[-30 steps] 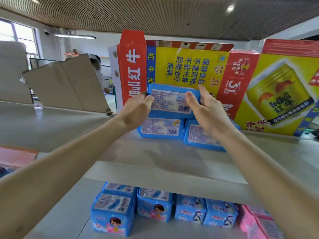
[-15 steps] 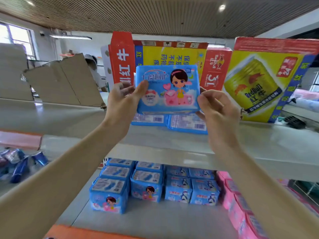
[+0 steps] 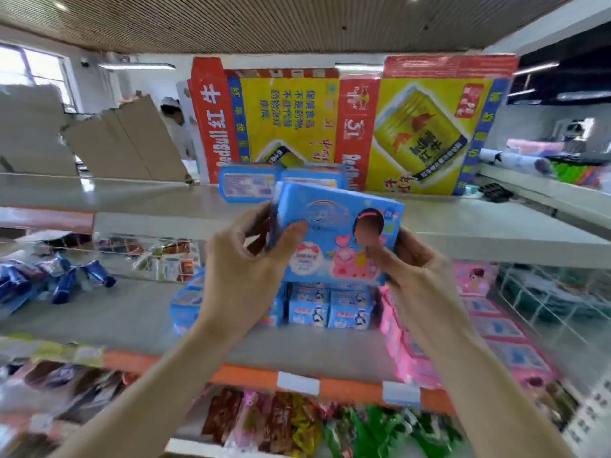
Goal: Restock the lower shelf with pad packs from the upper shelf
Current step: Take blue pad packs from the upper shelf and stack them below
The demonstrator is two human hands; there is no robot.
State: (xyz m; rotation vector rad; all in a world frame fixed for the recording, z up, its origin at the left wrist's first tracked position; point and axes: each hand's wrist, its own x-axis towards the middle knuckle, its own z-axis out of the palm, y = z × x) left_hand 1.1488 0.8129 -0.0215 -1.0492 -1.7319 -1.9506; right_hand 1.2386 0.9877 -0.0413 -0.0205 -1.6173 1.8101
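Head view: why did the left hand (image 3: 244,269) and right hand (image 3: 416,272) both grip the blue pad pack (image 3: 334,233)?

— Each curled round one end, steadying it in mid-air between upper shelf (image 3: 463,219) and lower shelf (image 3: 115,312), probably for setting among the stocked packs (image 3: 327,309).

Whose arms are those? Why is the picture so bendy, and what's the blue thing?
The arms belong to a person wearing a camera on their head, so you see what they see. Its wide lens bends the edges. The left hand and right hand both grip one blue pad pack in front of the shelves. Two spare packs lie on the upper shelf, before big yellow-and-red cartons. On the lower shelf stand rows of blue packs with pink packs beside them.
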